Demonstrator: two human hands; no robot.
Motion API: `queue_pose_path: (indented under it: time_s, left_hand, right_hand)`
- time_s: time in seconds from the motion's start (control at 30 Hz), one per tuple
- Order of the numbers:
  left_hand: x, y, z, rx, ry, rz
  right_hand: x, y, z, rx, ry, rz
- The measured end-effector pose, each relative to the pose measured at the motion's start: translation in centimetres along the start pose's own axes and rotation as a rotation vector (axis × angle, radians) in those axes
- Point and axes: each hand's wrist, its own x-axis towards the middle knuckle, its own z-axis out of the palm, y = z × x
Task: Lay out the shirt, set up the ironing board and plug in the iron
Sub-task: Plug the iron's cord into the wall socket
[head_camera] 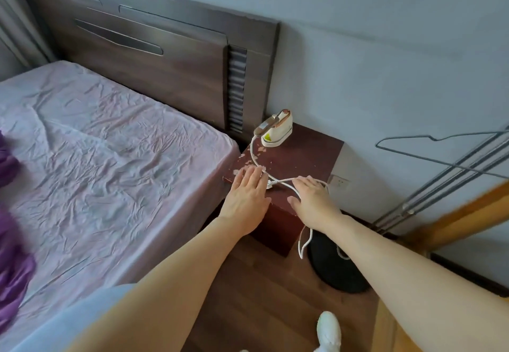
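A small white iron (pixel 275 128) stands upright at the back of a dark red nightstand (pixel 305 156). Its white cord (pixel 254 156) curves forward across the top to a plug (pixel 269 184) lying between my hands. My left hand (pixel 248 197) is flat over the nightstand's front corner with its fingers straight, just left of the plug. My right hand (pixel 314 197) lies on a loop of the cord at the nightstand's right edge, thumb apart, fingertips hidden. More cord hangs below that wrist. A wall socket (pixel 340 182) sits just beyond my right hand. A purple shirt (pixel 11 255) lies on the bed's left edge.
The bed with a wrinkled pink sheet (pixel 110 164) fills the left, against a dark wooden headboard (pixel 154 57). A metal rack with a wire hanger (pixel 440 159) stands at the right. A black round base (pixel 336 266) rests on the wooden floor beside the nightstand. My white shoe (pixel 327 329) shows below.
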Motion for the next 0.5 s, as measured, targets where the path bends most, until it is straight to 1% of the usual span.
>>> queue_pose_path:
  time_s: [0.17, 0.23, 0.3, 0.37, 0.43, 0.5]
  left_hand:
    - [5.7, -1.0, 6.8, 0.035, 0.164, -0.043]
    - [7.6, -1.2, 10.3, -0.007, 0.277, -0.096]
    - [8.7, -1.5, 13.0, -0.086, 0.401, -0.140]
    - [9.9, -2.2, 16.3, -0.165, 0.522, -0.179]
    - [10.8, -2.9, 19.0, -0.253, 0.598, -0.202]
    - [11.7, -3.6, 21.1, -0.301, 0.643, -0.199]
  right_hand:
    - [6.7, 3.4, 3.3, -0.074, 0.010, -0.098]
    - [9.2, 5.1, 5.3, -0.108, 0.057, -0.129]
    - [11.2, 6.4, 7.1, -0.121, 0.116, -0.117]
    - [13.9, 7.7, 9.5, -0.210, 0.174, -0.151]
    - [16.9, 9.0, 12.0, -0.307, 0.239, -0.214]
    - [19.6, 10.3, 14.1, -0.339, 0.314, -0.252]
